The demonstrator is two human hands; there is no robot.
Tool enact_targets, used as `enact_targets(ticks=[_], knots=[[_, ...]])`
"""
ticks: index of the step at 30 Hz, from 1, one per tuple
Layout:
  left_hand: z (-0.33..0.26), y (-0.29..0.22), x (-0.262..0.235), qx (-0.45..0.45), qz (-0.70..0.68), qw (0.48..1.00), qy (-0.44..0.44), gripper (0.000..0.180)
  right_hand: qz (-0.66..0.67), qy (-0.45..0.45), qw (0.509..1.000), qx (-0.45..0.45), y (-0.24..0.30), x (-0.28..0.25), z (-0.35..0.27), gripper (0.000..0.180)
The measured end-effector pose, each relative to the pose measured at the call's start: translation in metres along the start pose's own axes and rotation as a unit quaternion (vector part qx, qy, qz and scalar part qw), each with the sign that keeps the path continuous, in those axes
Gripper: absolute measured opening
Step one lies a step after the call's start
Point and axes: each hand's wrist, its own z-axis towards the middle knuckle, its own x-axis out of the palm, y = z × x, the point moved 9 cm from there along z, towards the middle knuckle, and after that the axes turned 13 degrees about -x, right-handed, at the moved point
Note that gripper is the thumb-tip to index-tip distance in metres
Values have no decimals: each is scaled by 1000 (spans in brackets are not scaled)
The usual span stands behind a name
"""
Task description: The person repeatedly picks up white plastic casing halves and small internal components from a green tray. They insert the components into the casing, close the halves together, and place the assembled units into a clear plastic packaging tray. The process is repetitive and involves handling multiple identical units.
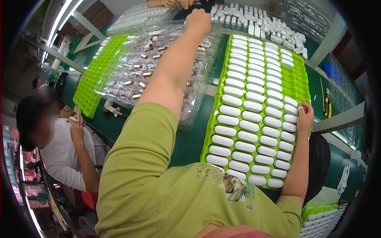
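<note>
A bright green moulded tray [298,79] lies before me, its rows of pockets mostly filled with smooth white oval cases [253,96]. My right hand [305,119] is at the tray's right edge, its fingers bent and closed around the end of a white oval case [291,109]. My left arm stretches far across the table. Its hand [198,22] is closed like a fist beside a spread of loose white cases [254,25] at the back; the fingertips are hidden, so what they hold does not show.
Clear plastic trays [131,65] with small metallic and red parts lie under my left arm. Farther left is another green tray [89,89]. Yellow-handled pliers [327,104] lie at right. A seated person [65,154] works at left; another person's hands [170,3] show at the far side.
</note>
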Motion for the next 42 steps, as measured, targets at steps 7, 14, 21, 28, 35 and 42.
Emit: enact_targets(ticks=[7, 14, 21, 28, 35, 42], knots=[[-91, -10, -101, 6, -477, 878, -39, 24, -164, -22, 973, -160, 45, -9, 3, 15], [-242, -37, -114, -81, -731, 605, 304, 26, 134, 270, 945, -123, 206, 98, -72, 41], [-298, -35, -96, -139, -676, 677, 257, 22, 55, 384, 916, -106, 250, 164, -140, 58], [-320, -25, -103, -63, -756, 591, 273, 42, 223, 378, 896, 73, 230, 175, -145, 53], [-322, -11, -120, -3, -678, 718, 160, 68, 331, 420, 825, 180, 221, 190, -143, 42], [-328, 8, -108, -79, -718, 675, 149, 87, -176, 349, 894, -220, 259, 253, -31, 23]])
